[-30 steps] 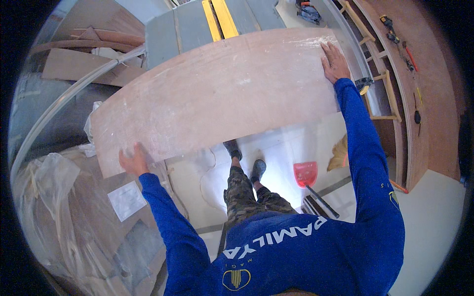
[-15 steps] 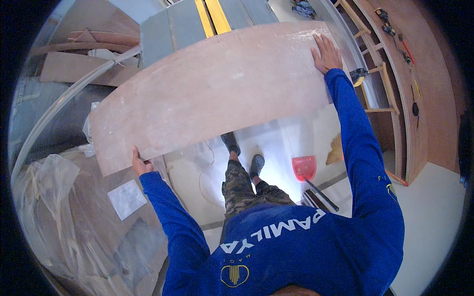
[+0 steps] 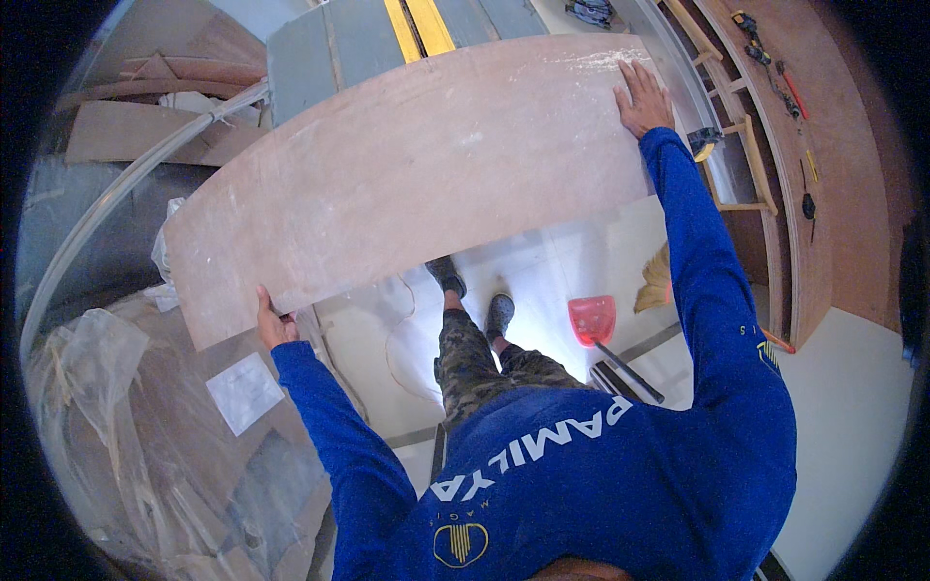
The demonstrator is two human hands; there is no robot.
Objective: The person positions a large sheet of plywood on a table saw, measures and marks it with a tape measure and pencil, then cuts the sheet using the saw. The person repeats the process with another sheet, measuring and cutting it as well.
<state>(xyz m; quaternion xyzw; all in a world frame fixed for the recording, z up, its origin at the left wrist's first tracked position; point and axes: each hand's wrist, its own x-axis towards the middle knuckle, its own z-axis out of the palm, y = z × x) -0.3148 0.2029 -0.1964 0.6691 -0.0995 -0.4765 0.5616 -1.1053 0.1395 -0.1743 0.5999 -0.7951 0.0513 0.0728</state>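
Note:
A large pale-brown plywood panel [image 3: 417, 174] with one curved long edge spans the view in front of me, tilted lower at its left end. My left hand [image 3: 277, 320] grips its near-left edge, thumb on the upper face and fingers hidden underneath. My right hand [image 3: 643, 101] lies on the panel's far-right end, fingers stretched and spread over the face. Whitish shiny streaks mark the surface beside those fingers. Part of a grey work surface [image 3: 358, 44] with yellow strips shows beyond the curved edge; whether the panel touches it I cannot tell.
At left are plastic sheeting [image 3: 107, 387], a white sheet of paper [image 3: 244, 392] and wood offcuts [image 3: 145, 131]. A red dustpan [image 3: 592, 320] and a broom [image 3: 655, 281] are on the floor. At right, a wooden cabinet [image 3: 843, 194] carries a drill [image 3: 748, 29] and other tools.
The panel and both hands have shifted slightly to the left in view, while the surroundings shifted a little too. Both hands keep the same places on the panel.

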